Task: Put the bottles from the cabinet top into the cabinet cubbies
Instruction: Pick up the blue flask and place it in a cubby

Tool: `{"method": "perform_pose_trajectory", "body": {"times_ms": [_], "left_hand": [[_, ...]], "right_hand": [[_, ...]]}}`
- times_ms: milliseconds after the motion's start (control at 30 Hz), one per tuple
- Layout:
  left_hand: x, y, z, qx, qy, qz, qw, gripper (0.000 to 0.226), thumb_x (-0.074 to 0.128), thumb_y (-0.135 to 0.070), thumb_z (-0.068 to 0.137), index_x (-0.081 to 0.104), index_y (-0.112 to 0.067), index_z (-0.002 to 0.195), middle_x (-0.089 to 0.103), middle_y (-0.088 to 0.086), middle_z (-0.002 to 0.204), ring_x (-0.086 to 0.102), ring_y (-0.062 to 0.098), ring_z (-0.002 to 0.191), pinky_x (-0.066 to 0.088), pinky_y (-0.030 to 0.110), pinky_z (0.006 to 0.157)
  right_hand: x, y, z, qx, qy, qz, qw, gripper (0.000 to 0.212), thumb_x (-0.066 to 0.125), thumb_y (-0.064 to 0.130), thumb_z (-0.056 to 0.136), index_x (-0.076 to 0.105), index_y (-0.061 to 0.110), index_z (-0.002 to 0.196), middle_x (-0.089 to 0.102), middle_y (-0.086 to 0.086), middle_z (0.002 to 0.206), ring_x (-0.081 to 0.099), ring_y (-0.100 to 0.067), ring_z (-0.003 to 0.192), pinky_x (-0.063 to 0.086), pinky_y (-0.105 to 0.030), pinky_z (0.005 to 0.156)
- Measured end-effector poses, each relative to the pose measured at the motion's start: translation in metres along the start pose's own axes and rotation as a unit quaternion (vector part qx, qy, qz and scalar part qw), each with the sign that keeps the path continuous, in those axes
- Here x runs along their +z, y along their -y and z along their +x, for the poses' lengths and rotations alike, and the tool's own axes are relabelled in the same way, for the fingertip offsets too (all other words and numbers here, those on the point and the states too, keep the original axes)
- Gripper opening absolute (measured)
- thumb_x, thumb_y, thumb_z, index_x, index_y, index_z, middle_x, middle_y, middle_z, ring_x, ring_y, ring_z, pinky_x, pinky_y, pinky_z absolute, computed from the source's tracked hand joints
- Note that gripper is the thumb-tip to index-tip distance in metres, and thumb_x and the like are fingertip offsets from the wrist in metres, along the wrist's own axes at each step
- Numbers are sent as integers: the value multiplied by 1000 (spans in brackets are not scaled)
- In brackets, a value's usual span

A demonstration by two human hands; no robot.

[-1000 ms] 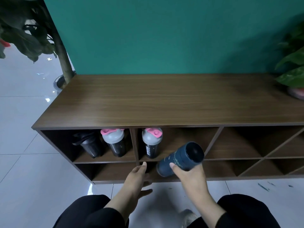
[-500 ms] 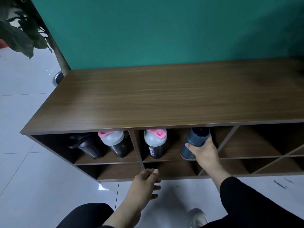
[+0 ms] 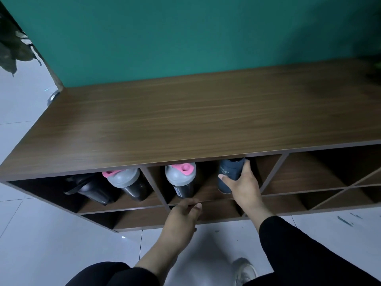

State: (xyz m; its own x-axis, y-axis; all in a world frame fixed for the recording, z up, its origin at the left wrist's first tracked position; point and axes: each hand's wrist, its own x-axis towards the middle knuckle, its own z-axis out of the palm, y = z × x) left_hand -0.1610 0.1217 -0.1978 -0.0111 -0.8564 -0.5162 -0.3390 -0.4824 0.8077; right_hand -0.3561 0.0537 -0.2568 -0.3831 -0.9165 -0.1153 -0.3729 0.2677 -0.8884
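Observation:
A low wooden cabinet (image 3: 185,124) stands against a teal wall, its top bare. My right hand (image 3: 242,184) grips a dark blue bottle (image 3: 229,172) standing upright in the second upper cubby, to the right of a shaker bottle with a grey lid and pink cap (image 3: 181,180). The left upper cubby holds a black shaker (image 3: 88,189) and another grey-lidded, pink-capped shaker (image 3: 128,182). My left hand (image 3: 183,213) hovers in front of the shelf edge below the middle shaker, fingers loosely curled, holding nothing.
The upper cubbies to the right (image 3: 309,174) and the lower row (image 3: 216,211) look dark and hold nothing visible. A potted plant's leaves (image 3: 12,48) hang at the far left. White tiled floor (image 3: 41,244) lies in front; my knees and a shoe show below.
My right hand carried the dark blue bottle from in front of the cabinet into the second upper cubby and stood it upright. My left hand rose towards the shelf edge. The view moved closer.

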Motion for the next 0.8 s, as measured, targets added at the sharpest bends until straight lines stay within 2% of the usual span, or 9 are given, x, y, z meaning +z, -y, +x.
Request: {"method": "perform_pose_trajectory", "body": {"times_ms": [100, 233, 300, 400, 467, 567, 667, 733, 800], "left_hand": [[8, -6, 11, 18, 15, 8, 1000, 27, 57, -24, 102, 66, -18, 128, 75, -3, 105, 72, 8, 97, 57, 31, 88], [16, -8, 24, 25, 26, 21, 999, 34, 57, -24, 101, 63, -20, 134, 75, 1, 120, 71, 11, 108, 55, 36, 102], [20, -7, 30, 21, 26, 19, 999, 37, 58, -23, 100, 62, -19, 137, 74, 2, 121, 70, 12, 111, 53, 40, 106], [30, -9, 38, 17, 27, -6, 999, 41, 55, -16, 101, 57, -17, 142, 72, 2, 123, 67, 12, 113, 49, 40, 111], [39, -12, 43, 19, 36, -9, 999, 50, 52, -12, 101, 48, -19, 150, 65, -3, 128, 63, 13, 119, 46, 40, 114], [52, -16, 51, 15, 63, -3, 998, 63, 48, -5, 101, 30, -18, 161, 55, -6, 137, 58, 16, 128, 42, 40, 117], [64, -19, 59, 18, 96, -33, 995, 69, 41, 7, 102, 15, -10, 163, 42, -1, 158, 46, 11, 138, 33, 37, 123], [70, -20, 64, 25, 118, -39, 992, 71, 36, 15, 100, 12, -8, 163, 40, -12, 146, 41, 3, 132, 29, 30, 123], [75, -16, 74, 42, 142, -28, 988, 77, 36, 18, 96, 12, -10, 163, 41, -19, 137, 42, 0, 130, 27, 25, 122]], "right_hand": [[0, 1, 1, 2, 2, -9, 1000, 61, 84, 37, 74, 44, 30, 120, 65, 5, 121, 62, -17, 110, 51, -34, 93], [-2, 0, 1, 7, 13, -18, 1000, 65, 85, 36, 73, 44, 28, 122, 64, 3, 121, 63, -19, 111, 49, -32, 90], [-1, -5, 1, 22, 25, -15, 999, 79, 87, 32, 71, 40, 26, 134, 62, 3, 127, 62, -18, 115, 49, -33, 94], [-3, -15, 2, 52, 57, -21, 997, 105, 88, 22, 68, 24, 25, 151, 54, -2, 139, 55, -20, 127, 45, -38, 106], [-8, -20, 4, 83, 85, -25, 993, 110, 83, 13, 72, 14, 23, 157, 45, -7, 150, 47, -23, 137, 39, -36, 111], [-18, -25, 13, 119, 123, -17, 985, 103, 74, 6, 82, 7, 25, 159, 33, -9, 161, 35, -26, 146, 32, -40, 118], [-22, -27, 22, 110, 156, -7, 982, 85, 62, 7, 92, 13, 29, 157, 33, -9, 162, 36, -26, 146, 31, -47, 120], [-19, -27, 24, 90, 178, -27, 979, 70, 55, 12, 95, 23, 35, 153, 45, -5, 155, 45, -23, 141, 35, -49, 117], [-17, -23, 24, 81, 183, -30, 979, 62, 51, 12, 97, 29, 34, 150, 54, -1, 147, 50, -21, 136, 38, -47, 116]]}}
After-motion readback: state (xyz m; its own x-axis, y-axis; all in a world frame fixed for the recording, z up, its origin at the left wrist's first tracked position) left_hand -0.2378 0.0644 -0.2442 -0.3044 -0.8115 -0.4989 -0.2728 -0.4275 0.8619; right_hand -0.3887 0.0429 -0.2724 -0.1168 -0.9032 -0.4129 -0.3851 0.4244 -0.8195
